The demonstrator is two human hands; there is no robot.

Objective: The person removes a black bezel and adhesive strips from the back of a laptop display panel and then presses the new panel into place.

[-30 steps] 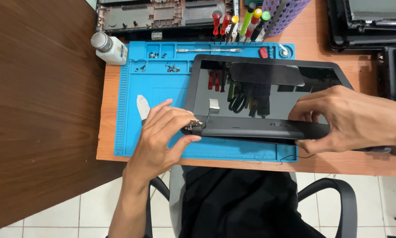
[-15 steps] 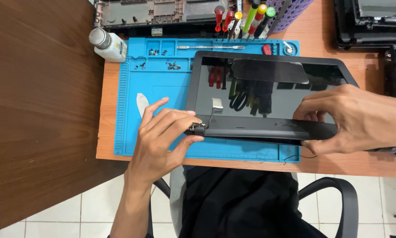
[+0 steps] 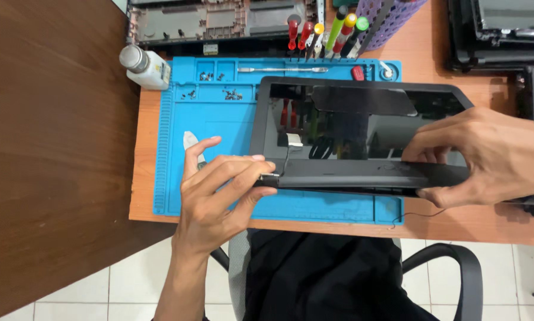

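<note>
A black laptop screen assembly [image 3: 350,137] is held tilted above a blue work mat [image 3: 219,125], its glossy panel reflecting tools. My left hand [image 3: 219,196] pinches the assembly's near left corner at the hinge between thumb and fingers. My right hand [image 3: 487,157] grips the near right edge, thumb under and fingers over. A thin black wire [image 3: 415,215] dangles from below the right side.
A white pry tool [image 3: 191,142] lies on the mat by my left hand. Loose screws [image 3: 231,94] and metal tweezers [image 3: 282,69] sit in the mat's top trays. A white bottle [image 3: 145,66], screwdrivers in a purple holder [image 3: 338,27] and laptop shells [image 3: 219,21] stand behind.
The screen assembly's near edge has lifted slightly and shifted, with both hands keeping their grip. My left fingers have spread a little wider at the corner.
</note>
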